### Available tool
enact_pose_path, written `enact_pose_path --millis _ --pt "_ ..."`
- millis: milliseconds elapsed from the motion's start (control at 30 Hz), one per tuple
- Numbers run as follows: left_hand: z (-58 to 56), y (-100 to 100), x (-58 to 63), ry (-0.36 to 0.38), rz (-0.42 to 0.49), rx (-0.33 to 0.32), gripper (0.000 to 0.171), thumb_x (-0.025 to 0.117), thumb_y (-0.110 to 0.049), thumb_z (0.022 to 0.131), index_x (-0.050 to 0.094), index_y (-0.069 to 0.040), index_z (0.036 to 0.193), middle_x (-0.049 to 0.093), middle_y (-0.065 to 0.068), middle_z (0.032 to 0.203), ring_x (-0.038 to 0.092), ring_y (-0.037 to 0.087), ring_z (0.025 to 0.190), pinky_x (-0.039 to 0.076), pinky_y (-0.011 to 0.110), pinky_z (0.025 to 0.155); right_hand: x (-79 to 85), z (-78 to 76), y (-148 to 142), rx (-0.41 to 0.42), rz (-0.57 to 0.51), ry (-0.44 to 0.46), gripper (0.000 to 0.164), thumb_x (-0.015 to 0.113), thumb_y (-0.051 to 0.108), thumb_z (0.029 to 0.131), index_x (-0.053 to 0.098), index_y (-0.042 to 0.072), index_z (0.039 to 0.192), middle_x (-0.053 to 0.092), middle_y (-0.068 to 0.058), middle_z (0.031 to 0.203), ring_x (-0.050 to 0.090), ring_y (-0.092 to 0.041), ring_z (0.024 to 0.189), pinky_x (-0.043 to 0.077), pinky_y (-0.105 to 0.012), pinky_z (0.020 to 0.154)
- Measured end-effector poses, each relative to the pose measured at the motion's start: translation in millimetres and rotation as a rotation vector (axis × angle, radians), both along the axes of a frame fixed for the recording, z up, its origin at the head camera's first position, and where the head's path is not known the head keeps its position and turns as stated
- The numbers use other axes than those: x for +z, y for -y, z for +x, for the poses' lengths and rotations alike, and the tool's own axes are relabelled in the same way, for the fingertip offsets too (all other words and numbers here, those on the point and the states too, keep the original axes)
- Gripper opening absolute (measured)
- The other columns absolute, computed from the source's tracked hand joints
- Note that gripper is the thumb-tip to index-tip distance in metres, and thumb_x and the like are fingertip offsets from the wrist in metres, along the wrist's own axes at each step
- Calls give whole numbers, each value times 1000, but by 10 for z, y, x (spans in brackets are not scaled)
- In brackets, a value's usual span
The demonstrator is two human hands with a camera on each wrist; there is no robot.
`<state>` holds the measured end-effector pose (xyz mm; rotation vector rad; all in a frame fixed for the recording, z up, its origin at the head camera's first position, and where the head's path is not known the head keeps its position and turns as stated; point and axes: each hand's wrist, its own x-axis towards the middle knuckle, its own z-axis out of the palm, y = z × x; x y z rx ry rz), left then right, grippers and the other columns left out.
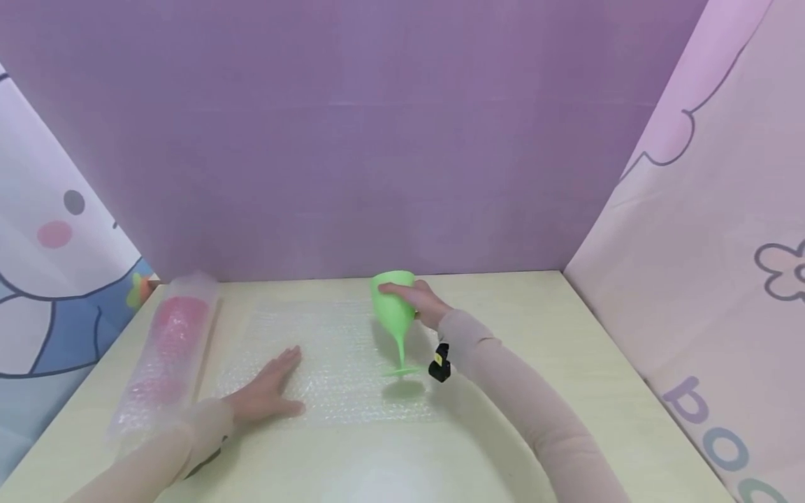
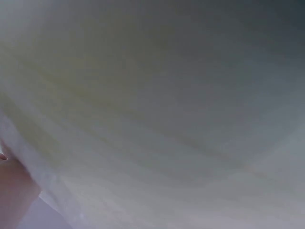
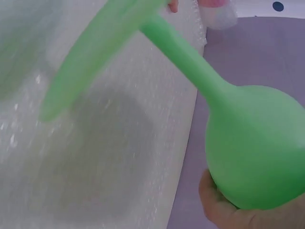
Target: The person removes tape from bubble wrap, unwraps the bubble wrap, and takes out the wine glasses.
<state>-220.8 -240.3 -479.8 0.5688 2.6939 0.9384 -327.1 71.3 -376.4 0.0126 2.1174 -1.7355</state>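
A light green plastic goblet is held upright above a sheet of bubble wrap lying flat on the table. My right hand grips its bowl from the right side, and the foot hangs just over the sheet with a shadow below. In the right wrist view the goblet's bowl, stem and foot fill much of the picture, with fingers around the bowl. My left hand rests, fingers spread, on the sheet's left part. Mostly a blurred pale surface fills the left wrist view.
Along the table's left side lies a bubble-wrapped bundle with something pink inside. A purple backdrop rises behind the table. Printed cloth panels stand on both sides. A small black device hangs at the right wrist.
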Motion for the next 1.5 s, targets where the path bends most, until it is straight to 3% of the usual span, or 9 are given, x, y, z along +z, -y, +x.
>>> enact_pose_path --millis 167,367,900,1233,1500 --pt "-11 4 -24 -13 5 3 103 70 -43 73 13 4 144 6 24 151 4 43 138 0 59 110 37 15 -82 10 27 -93 49 70 40 76 53 12 113 64 -4 97 62 -16 81 52 -30 76" --pt "-9 -9 -18 -20 8 3 103 70 -43 73 13 5 144 6 25 151 4 44 137 0 60 110 95 52 -157 -54 76 -205 54 73 38 74 51 13 116 61 -4 104 58 -17 92 46 -32 88" --pt "17 -30 11 -17 19 9 102 71 -41 73 14 5 144 6 25 151 4 45 137 0 60 109 197 150 -414 -230 103 -387 84 78 32 70 31 11 136 53 -8 115 55 -23 102 51 -34 87" --pt "37 -10 25 16 27 13 102 69 -44 75 10 2 145 3 23 152 2 44 138 -2 61 109 140 102 -620 -319 194 -528 93 81 31 65 28 12 139 52 -9 120 53 -24 106 48 -38 91" --pt "30 10 3 18 23 9 102 68 -45 75 10 1 146 3 21 152 2 43 138 -1 60 110 70 63 -807 -368 231 -566 92 81 30 64 30 12 138 50 -10 123 51 -26 109 46 -41 94"
